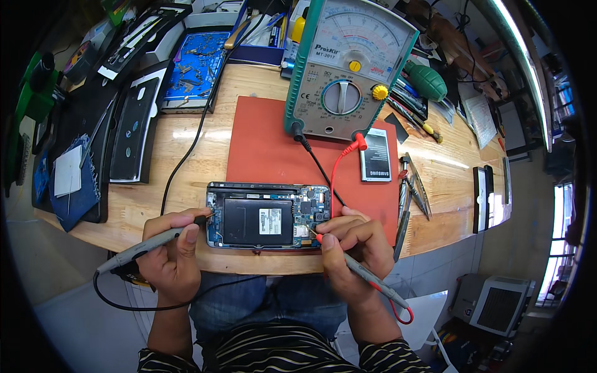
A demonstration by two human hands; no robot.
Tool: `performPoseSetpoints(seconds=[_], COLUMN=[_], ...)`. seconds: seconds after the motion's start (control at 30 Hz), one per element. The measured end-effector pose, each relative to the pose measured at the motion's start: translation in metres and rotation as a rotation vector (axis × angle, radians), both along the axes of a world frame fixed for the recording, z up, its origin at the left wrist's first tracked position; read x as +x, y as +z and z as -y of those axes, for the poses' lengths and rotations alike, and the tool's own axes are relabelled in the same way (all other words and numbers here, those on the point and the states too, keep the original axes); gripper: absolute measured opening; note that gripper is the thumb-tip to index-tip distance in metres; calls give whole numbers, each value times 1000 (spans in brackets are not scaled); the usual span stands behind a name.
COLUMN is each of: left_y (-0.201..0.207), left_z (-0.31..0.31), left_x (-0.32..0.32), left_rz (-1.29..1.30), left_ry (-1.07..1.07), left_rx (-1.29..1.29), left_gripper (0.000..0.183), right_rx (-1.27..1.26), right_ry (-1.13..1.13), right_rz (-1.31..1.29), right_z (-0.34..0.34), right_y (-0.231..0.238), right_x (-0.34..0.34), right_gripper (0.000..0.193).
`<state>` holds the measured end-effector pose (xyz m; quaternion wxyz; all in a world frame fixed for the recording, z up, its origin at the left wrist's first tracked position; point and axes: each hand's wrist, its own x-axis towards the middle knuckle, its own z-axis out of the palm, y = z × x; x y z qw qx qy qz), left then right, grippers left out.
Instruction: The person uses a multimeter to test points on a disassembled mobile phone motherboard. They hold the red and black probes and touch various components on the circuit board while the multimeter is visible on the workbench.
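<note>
An opened phone [258, 224] lies crosswise at the near edge of a red-brown mat [261, 143], its circuit board and black battery bay exposed. My left hand [171, 255] grips a grey test probe [140, 250] with a black cable, its tip at the phone's left end. In my right hand [360, 248] is a second grey probe [379, 283] with a red collar and red cable; its tip meets the board at the phone's right end. Both cables lead to an analog multimeter [348, 68] with a green frame, standing behind the phone. Its needle is too faint to read.
Right of the meter lies a phone battery [375, 155]. Tweezers [418, 189] and slim tools rest beside the mat. A blue tray of small parts [196, 62], black boxes [134, 130] and a blue cloth [78, 186] fill the left. A green grenade-shaped object [426, 81] sits back right.
</note>
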<state>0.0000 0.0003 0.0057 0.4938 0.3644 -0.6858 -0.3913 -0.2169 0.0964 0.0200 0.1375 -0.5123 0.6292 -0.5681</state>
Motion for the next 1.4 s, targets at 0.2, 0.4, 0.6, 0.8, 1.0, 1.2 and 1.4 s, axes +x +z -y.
performPoseSetpoints(seconds=[0.2,0.4,0.6,0.8,1.0,1.2,1.4], left_y=[-1,1,2,1,-2,0,1], left_z=[0,0,-1,0,1,1,1], left_x=[0,-1,0,1,1,1,0], left_rz=[-18,-9,16,33,10,12,-5], left_ry=[-6,1,10,7,6,3,-6], left_rx=[-8,10,20,12,-12,-7,-11], left_gripper=[12,13,14,13,13,12,13], right_rx=[21,10,13,15,14,-3,-9], right_ry=[-1,6,14,5,1,1,5], right_rz=[13,4,18,23,22,22,15], right_z=[-1,-1,-1,-1,-1,0,0], right_y=[0,0,0,1,0,1,0], right_x=[0,0,0,1,1,0,-1], right_gripper=[23,23,23,22,23,22,22])
